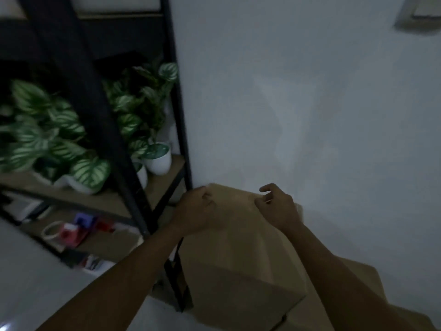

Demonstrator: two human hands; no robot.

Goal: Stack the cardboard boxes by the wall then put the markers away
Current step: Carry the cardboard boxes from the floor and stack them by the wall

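Note:
A tall cardboard box (241, 254) stands against the white wall, on top of a wider cardboard box (360, 273) that shows beneath it on the right. My left hand (198, 209) rests on the upper box's far left corner, its fingers loosely curled and holding nothing. Over the far edge of the box top, my right hand (278, 206) hovers with relaxed, slightly curled fingers, also holding nothing. No markers can be made out in this dim, blurred view.
A black metal shelf unit (176, 139) with wooden boards stands directly left of the boxes. It carries potted leafy plants (59, 130) in white pots (158, 161). On a lower board lie a tape roll (51, 231) and red and purple items (78, 229).

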